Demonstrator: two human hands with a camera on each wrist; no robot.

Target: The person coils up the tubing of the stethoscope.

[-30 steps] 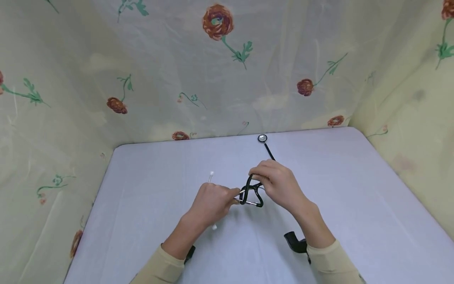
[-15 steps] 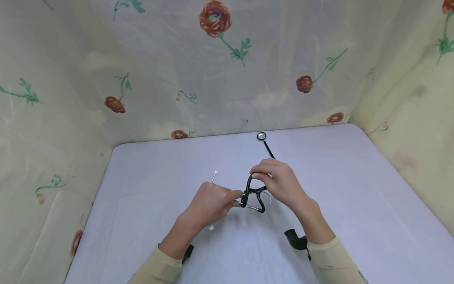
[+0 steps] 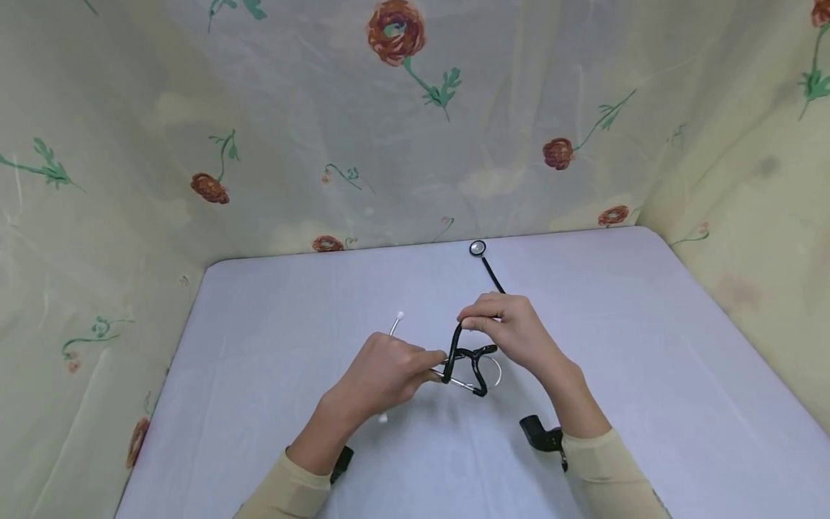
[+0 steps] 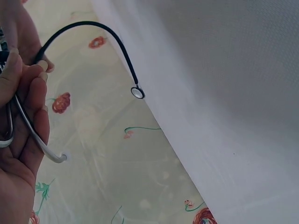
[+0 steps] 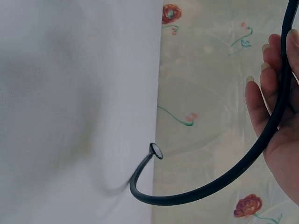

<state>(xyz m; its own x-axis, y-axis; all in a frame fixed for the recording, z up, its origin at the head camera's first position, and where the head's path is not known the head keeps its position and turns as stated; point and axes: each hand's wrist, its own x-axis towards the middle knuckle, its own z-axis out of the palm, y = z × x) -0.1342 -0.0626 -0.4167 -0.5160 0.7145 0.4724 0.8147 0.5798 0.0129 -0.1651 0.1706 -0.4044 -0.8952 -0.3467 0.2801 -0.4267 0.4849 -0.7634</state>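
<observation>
Both hands hold one stethoscope above the white table. My left hand (image 3: 389, 371) grips its metal ear tubes, and the white ear tips (image 3: 400, 316) stick out on either side of the fist. To the right of those fingers show the black forked yoke (image 3: 480, 367) and a thin silver curved piece (image 3: 498, 369). My right hand (image 3: 519, 331) pinches the black tubing (image 5: 233, 172) between thumb and fingers, as the right wrist view shows. Beyond it the tubing runs to the round chest piece (image 3: 478, 248) near the table's far edge. Part of the ear tubes is hidden in the left fist.
A white-topped table (image 3: 279, 295) with rounded far corners lies under the hands. Pale flowered curtains (image 3: 415, 144) hang behind it and at both sides. Small black devices (image 3: 541, 436) sit at both forearms.
The forked yoke has dropped slightly and swung away from my right fingers, so the silver curved piece now shows. The ear tips have tilted a little as my left wrist turned.
</observation>
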